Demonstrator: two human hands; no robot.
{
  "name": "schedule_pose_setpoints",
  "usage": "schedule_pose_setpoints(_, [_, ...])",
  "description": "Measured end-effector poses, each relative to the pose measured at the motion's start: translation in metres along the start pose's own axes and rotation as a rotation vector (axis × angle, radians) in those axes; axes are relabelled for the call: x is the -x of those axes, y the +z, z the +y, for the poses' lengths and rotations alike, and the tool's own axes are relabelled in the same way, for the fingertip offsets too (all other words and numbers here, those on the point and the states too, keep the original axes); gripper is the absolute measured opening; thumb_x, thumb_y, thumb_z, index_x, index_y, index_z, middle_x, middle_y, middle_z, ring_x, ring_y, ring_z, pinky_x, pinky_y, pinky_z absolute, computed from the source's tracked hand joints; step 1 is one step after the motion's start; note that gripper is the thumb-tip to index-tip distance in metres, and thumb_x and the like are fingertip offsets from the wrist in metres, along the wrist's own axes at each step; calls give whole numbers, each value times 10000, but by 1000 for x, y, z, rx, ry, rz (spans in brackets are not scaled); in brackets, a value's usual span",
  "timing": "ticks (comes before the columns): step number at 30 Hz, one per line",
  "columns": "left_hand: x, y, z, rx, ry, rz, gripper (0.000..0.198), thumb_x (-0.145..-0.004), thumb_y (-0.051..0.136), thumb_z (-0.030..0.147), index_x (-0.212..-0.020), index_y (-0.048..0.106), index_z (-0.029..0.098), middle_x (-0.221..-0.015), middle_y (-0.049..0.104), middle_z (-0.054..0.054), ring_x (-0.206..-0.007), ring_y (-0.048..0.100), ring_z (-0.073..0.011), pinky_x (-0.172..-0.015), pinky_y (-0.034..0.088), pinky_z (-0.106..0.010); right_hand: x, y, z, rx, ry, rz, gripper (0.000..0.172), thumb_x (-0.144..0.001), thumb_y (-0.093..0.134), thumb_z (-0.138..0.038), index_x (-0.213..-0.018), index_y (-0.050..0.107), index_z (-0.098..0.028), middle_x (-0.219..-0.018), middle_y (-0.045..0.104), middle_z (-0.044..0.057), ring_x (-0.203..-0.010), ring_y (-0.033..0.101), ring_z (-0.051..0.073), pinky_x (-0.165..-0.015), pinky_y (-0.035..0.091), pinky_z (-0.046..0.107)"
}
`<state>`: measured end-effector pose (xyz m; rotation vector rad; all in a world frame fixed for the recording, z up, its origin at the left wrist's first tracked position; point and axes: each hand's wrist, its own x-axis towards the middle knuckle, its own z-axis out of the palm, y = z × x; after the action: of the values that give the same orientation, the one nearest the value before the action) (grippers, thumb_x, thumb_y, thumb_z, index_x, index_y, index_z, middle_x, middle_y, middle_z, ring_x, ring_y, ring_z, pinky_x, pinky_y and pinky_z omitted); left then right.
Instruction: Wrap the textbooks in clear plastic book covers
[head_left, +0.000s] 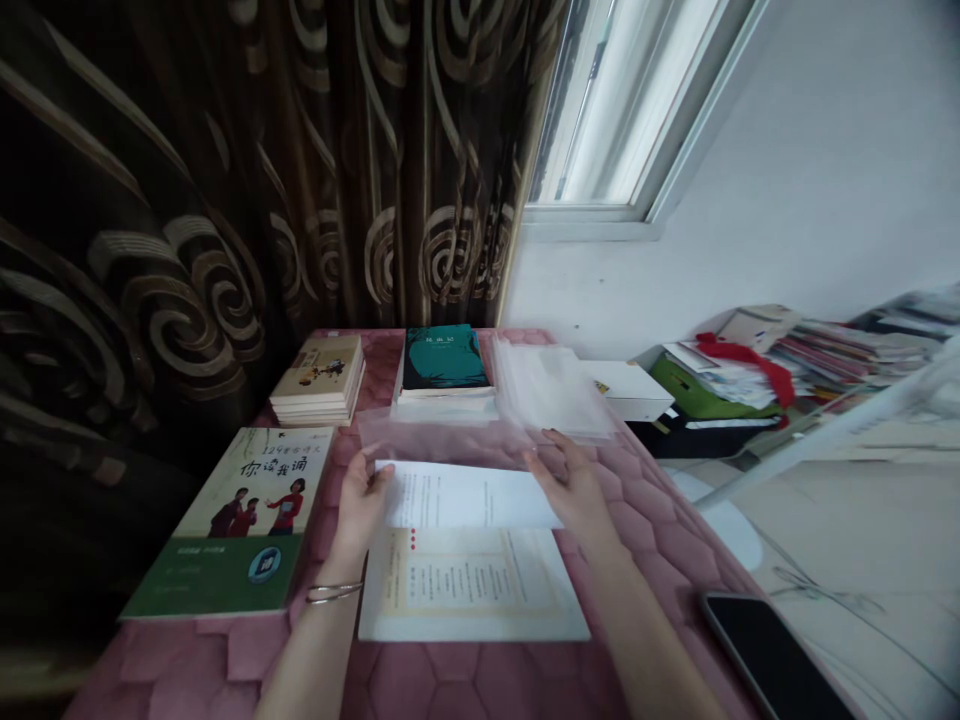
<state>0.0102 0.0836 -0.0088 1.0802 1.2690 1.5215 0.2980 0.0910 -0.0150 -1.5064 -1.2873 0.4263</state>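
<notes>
A book [474, 590] with printed text in a pale yellow frame lies on the quilted pink cover, its upper part overlapped by a white printed flap [457, 495]. Beyond the flap's far edge extends a clear plastic book cover [442, 437]. At the left corner, my left hand [364, 500] pinches the flap and plastic between thumb and fingers. My right hand [574, 490] grips the right end, thumb and forefinger at the plastic's edge. A blurred stack of clear plastic sheets [551, 390] lies beyond my right hand.
To the left lies a green and cream book [240, 530]. Stacks of books, one tan [319, 380] and one teal-topped [446, 358], stand at the back before a patterned curtain [300, 170]. A white box [626, 388] sits back right; a phone [772, 655] rests front right.
</notes>
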Motion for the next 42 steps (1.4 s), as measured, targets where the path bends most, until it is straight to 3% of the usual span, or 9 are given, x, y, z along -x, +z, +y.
schedule_pose_setpoints(3, [0,0,0,-7,6,-20,445,-648,716,310,-1055,601,170,-886,701,-39,-773,644,-155,-677,476,-242,-5,6,20,-237,195,-45,556,-699,640,-580,-1141,603,-245,-1126,657,78,-1026,623,251,-849,513,395])
schedule_pose_setpoints(7, [1,-2,-2,-46,59,-32,400,-688,696,307,-1054,601,180,-903,694,-35,-829,640,-166,-727,482,-259,-7,12,19,-272,129,-58,628,-674,676,-584,-1148,591,-182,-910,693,58,-823,630,213,-751,504,369])
schedule_pose_setpoints(12, [5,0,2,-111,130,-44,409,-718,695,294,-1101,591,194,-1034,684,-53,-923,630,-176,-802,483,-272,-9,11,8,-339,90,2,599,-650,709,-593,-1065,565,-187,-638,595,-38,-600,541,150,-613,447,302])
schedule_pose_setpoints(17, [4,1,2,-150,121,19,375,-698,705,291,-1044,608,182,-949,677,-43,-856,620,-167,-733,479,-252,-9,-3,2,-341,169,16,477,-630,717,-608,-895,576,-237,-716,642,5,-680,596,196,-622,474,329])
schedule_pose_setpoints(24, [-1,-4,-10,-125,84,84,412,-665,740,319,-1021,601,164,-875,675,-36,-769,620,-160,-676,484,-247,-8,-37,-6,-314,175,-179,358,-673,692,-587,-735,666,-236,-817,695,51,-797,619,246,-700,489,367])
schedule_pose_setpoints(29, [2,-2,-5,-120,81,96,419,-665,744,315,-1028,601,164,-869,670,-31,-749,618,-154,-655,485,-240,-6,-29,-1,-251,99,-230,402,-702,670,-599,-677,659,-198,-723,652,41,-685,561,202,-611,439,316])
schedule_pose_setpoints(36, [2,-2,-2,-133,112,92,394,-679,727,321,-1022,604,172,-859,645,-18,-737,598,-136,-656,469,-223,-5,-12,4,-186,93,-141,506,-691,609,-702,-645,603,-198,-603,569,15,-587,492,166,-533,384,281])
schedule_pose_setpoints(42, [3,0,1,-86,86,59,397,-694,715,339,-1025,574,172,-795,633,1,-644,572,-118,-581,452,-216,-4,-10,5,-246,155,-113,498,-657,650,-687,-627,617,-191,-607,589,19,-573,490,161,-522,377,279])
